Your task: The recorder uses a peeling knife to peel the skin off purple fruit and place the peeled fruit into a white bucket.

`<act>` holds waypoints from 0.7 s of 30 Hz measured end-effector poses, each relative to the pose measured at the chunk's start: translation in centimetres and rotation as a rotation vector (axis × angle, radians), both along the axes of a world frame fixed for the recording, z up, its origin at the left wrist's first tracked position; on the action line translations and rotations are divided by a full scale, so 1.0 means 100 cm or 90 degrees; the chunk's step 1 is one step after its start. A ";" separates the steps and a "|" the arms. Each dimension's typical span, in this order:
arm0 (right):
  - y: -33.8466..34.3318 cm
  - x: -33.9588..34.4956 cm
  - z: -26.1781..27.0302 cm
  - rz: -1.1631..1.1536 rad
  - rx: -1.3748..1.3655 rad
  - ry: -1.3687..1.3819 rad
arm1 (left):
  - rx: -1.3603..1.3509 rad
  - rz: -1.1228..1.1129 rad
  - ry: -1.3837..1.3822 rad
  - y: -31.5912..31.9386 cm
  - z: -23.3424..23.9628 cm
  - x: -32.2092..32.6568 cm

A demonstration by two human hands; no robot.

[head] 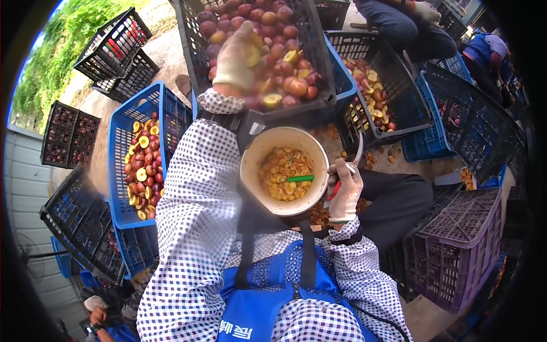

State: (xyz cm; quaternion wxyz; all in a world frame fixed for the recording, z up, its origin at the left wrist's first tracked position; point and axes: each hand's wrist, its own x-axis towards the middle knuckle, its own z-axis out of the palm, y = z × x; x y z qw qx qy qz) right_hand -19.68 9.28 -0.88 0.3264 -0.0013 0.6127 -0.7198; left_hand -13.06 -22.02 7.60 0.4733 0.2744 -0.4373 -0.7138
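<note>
My left hand [234, 60], in a pale glove, reaches over a black plastic crate [329, 92] heaped with red plums [265, 32]. Yellow cut plum flesh [253, 55] shows at its fingers; blur hides whether they grip it. My right hand [346, 190], gloved too, is closed around red-handled cutters [335, 188] with a curved metal blade [360, 147] pointing up and away. Between my hands stands a cream-coloured bucket [252, 179] partly filled with plum pits [282, 166]. A green-handled tool [300, 178] lies on the pits.
At left, a blue crate [112, 171] holds halved plums [145, 171]. Another crate of cut plums [376, 100] stands ahead right. Stacked black crates [113, 49] and a purple crate [455, 248] surround me. Pits litter the ground. Other people [487, 55] sit nearby.
</note>
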 end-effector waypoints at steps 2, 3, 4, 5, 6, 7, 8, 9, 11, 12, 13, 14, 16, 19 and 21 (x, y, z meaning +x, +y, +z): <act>0.003 -0.008 -0.007 -0.025 -0.010 0.010 | 0.035 0.071 0.012 0.003 0.025 0.055; 0.003 -0.008 -0.012 -0.022 -0.019 0.009 | -0.059 0.112 0.026 -0.002 0.023 0.106; 0.005 -0.010 -0.003 -0.019 -0.021 -0.034 | -0.082 0.254 0.028 0.005 0.026 0.140; 0.011 -0.015 0.001 -0.001 -0.007 -0.048 | -0.149 0.328 -0.134 0.007 0.021 0.187; 0.010 -0.015 0.004 0.000 -0.009 -0.044 | -0.161 0.447 -0.256 -0.001 0.007 0.239; 0.008 -0.014 0.004 0.002 -0.009 -0.038 | -0.215 0.565 -0.541 0.011 0.010 0.266; 0.007 -0.011 0.003 0.024 -0.013 -0.051 | -0.237 0.651 -0.615 0.004 -0.012 0.311; 0.004 -0.008 0.000 0.026 -0.025 -0.064 | -0.232 0.646 -0.606 0.004 -0.021 0.333; -0.001 -0.004 -0.011 0.023 -0.041 -0.078 | -0.121 0.447 -0.504 0.037 0.004 0.278; -0.002 -0.003 -0.015 0.044 0.009 -0.049 | -0.090 0.357 -0.433 0.038 -0.003 0.244; -0.002 -0.001 -0.014 0.073 0.020 -0.075 | -0.063 0.277 -0.369 0.036 -0.003 0.206; -0.002 0.003 -0.015 0.083 0.024 -0.078 | -0.088 0.203 -0.362 0.038 0.001 0.158; -0.003 0.009 -0.015 0.106 0.037 -0.091 | -0.049 0.046 -0.290 0.033 0.001 0.078; 0.001 0.009 -0.013 0.113 0.044 -0.087 | -0.061 -0.052 -0.186 -0.004 -0.028 0.010; 0.001 0.008 -0.017 0.102 0.064 -0.087 | -0.409 -0.122 -0.635 -0.009 -0.041 0.018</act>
